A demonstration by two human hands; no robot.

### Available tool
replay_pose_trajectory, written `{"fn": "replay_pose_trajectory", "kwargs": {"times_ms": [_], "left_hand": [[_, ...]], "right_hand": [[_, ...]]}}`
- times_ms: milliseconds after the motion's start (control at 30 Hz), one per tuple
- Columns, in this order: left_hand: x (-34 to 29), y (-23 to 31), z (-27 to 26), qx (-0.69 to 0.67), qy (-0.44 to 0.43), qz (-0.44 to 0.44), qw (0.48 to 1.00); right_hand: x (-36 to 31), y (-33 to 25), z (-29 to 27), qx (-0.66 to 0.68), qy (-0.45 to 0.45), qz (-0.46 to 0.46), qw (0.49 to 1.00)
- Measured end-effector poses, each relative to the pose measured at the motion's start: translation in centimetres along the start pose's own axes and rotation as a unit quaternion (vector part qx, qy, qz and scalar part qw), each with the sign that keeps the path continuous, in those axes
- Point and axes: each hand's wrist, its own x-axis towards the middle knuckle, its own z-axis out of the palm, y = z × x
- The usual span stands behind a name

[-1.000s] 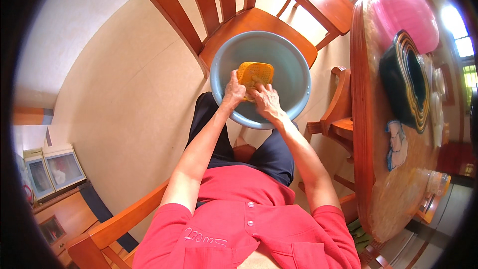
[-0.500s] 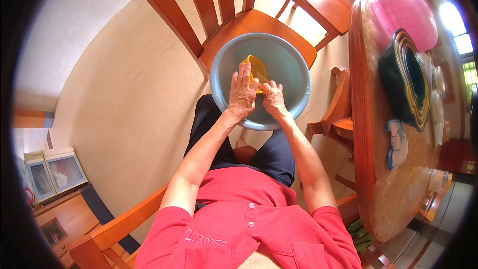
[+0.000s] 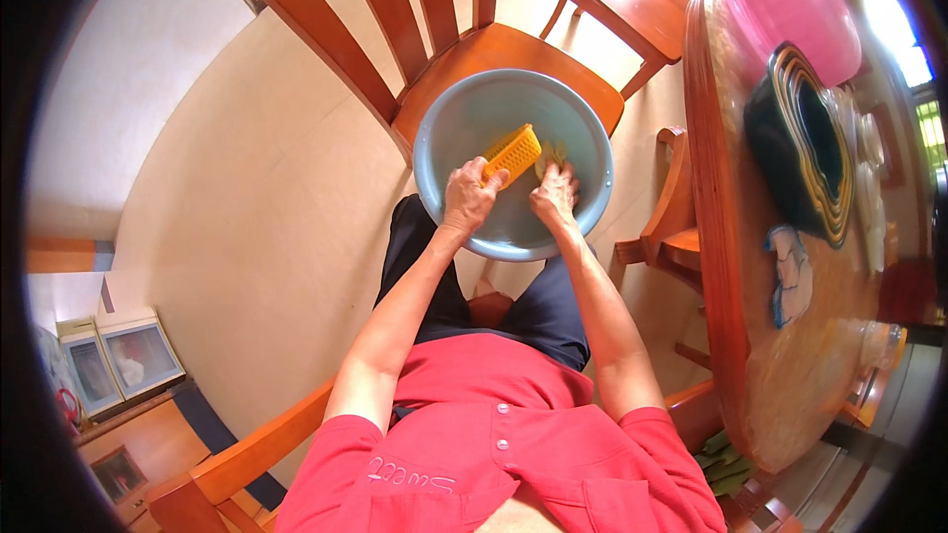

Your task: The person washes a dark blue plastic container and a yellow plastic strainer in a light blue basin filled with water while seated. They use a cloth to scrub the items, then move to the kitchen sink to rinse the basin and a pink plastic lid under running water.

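Note:
A wide blue-grey basin (image 3: 427,153) rests on the seat of a wooden chair in front of me. Inside its rim, my left hand (image 3: 469,199) grips one end of a small yellow perforated basket (image 3: 513,151), which is tilted up to the right. My right hand (image 3: 555,190) is beside it, closed at the fingers on a pale yellowish, soft-looking piece (image 3: 551,154), too blurred to name exactly. That piece and the basket are apart. Water seems to lie in the bottom of the basin.
The basin's chair (image 3: 395,79) has its slatted back at the upper left. On the right, a stone-topped table (image 3: 790,385) holds a pink tub (image 3: 795,20), nested dark green containers (image 3: 775,153) and a blue-edged cloth (image 3: 790,276). Another chair (image 3: 667,207) is tucked beside it.
The yellow basket has turned over in my left hand, its perforated side now showing. My left hand has closed on its end; my right hand has moved right, away from it, with the pale piece.

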Motion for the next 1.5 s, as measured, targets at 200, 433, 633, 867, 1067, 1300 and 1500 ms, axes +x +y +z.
{"fn": "replay_pose_trajectory", "kwargs": {"times_ms": [200,433,633,867,1067,1300,1500], "left_hand": [[0.2,-1.8,1.3,-0.426,-0.031,-0.079,0.901],[1.4,-5.8,3.6,-0.414,0.135,-0.246,0.866],[1.4,-4.1,2.1,-0.474,-0.048,-0.315,0.821],[1.3,-4.3,3.0,-0.397,-0.002,-0.313,0.863],[1.1,-3.1,2.7,-0.39,-0.007,-0.268,0.881],[1.1,-4.2,3.1,-0.39,-0.035,-0.315,0.865],[1.0,-2.9,1.9,-0.397,-0.063,-0.343,0.849]], "right_hand": [[0.7,1.3,1.2,0.082,-0.036,-0.097,0.991],[-0.4,-1.2,0.8,0.236,0.199,-0.325,0.894],[-2.4,-2.5,-1.4,-0.01,0.085,-0.412,0.907],[-1.0,-2.1,0.5,0.051,0.119,-0.34,0.932],[0.5,0.1,1.9,0.189,0.095,-0.193,0.958],[-0.9,-1.3,0.6,0.028,0.151,-0.406,0.901],[-0.7,-1.6,-0.2,-0.003,0.127,-0.369,0.921]]}}
